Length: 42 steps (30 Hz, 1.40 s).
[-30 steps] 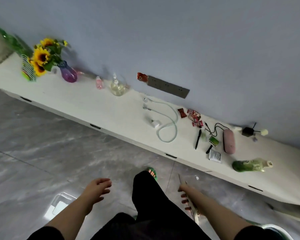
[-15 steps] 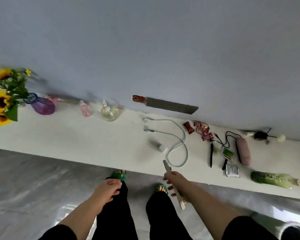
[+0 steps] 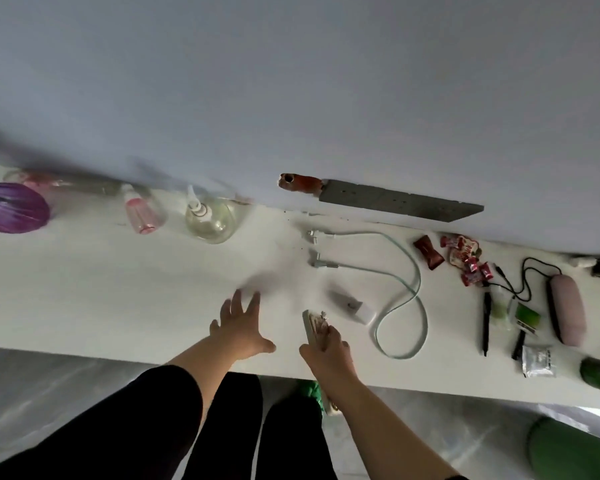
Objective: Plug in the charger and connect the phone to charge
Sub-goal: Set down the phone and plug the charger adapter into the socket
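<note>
1. The right hand (image 3: 326, 348) is closed around a phone (image 3: 311, 326), held edge-on with its top end pointing away from the person; half a second ago this hand hung in front of the table's near edge, and now it is over the table (image 3: 118, 289).
2. The left hand (image 3: 238, 327) is open, fingers spread, palm down, just left of the right hand; earlier it was loosely curled over the floor, and now it reaches across the table surface. Whether it touches the surface I cannot tell.
3. The white charger block (image 3: 352, 306) lies just beyond and to the right of the right hand, close to the phone's tip but apart from it.
4. The pale green cable (image 3: 414, 289) loops further right of that hand, with its two connectors (image 3: 314, 254) lying beyond both hands, toward the wall.
5. The grey power strip (image 3: 395, 204) sits against the wall, well beyond the right hand.
6. A clear pump bottle (image 3: 208, 220) and a pink bottle (image 3: 141, 216) stand beyond and left of the left hand; they appear larger and lower in view than before, as the camera has closed in.
</note>
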Motion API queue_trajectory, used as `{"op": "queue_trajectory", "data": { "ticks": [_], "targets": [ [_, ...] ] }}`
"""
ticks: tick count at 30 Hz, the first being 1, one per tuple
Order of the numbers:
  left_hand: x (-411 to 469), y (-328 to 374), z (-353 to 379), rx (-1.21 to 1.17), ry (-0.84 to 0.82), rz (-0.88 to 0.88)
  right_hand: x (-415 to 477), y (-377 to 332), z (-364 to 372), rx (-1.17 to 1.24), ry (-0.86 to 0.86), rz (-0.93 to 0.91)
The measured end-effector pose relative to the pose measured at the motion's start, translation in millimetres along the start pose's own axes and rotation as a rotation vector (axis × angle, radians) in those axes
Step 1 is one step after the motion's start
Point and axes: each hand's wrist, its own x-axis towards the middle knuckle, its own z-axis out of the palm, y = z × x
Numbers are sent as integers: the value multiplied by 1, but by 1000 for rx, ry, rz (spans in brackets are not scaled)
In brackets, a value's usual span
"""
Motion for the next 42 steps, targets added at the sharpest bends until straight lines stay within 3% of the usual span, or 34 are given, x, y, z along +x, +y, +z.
{"op": "queue_trajectory", "data": {
  "ticks": [4, 12, 15, 21, 25, 32, 34, 37, 40, 42],
  "targets": [
    [41, 2, 19, 251, 154, 110, 42, 3, 22, -310, 196, -159],
    [78, -6, 42, 187, 119, 108, 99, 9, 48, -623, 556, -567],
    [75, -6, 43, 180, 124, 123, 107, 10, 52, -652, 632, -632],
    [74, -4, 39, 190, 115, 127, 111, 13, 55, -735, 594, -619],
    [57, 33, 49, 150, 126, 248, 101, 34, 15, -768, 623, -575],
    [60, 23, 29, 190, 156, 184, 89, 17, 10, -684, 523, -670],
    [63, 14, 25, 177, 145, 160, 87, 22, 1, -645, 570, -713],
    [65, 1, 28, 182, 128, 147, 91, 39, -16, -547, 690, -598],
    [69, -5, 31, 186, 115, 132, 101, 49, -29, -488, 556, -398],
    [71, -6, 33, 187, 93, 118, 107, 51, -34, -439, 483, -360]
  ]
}}
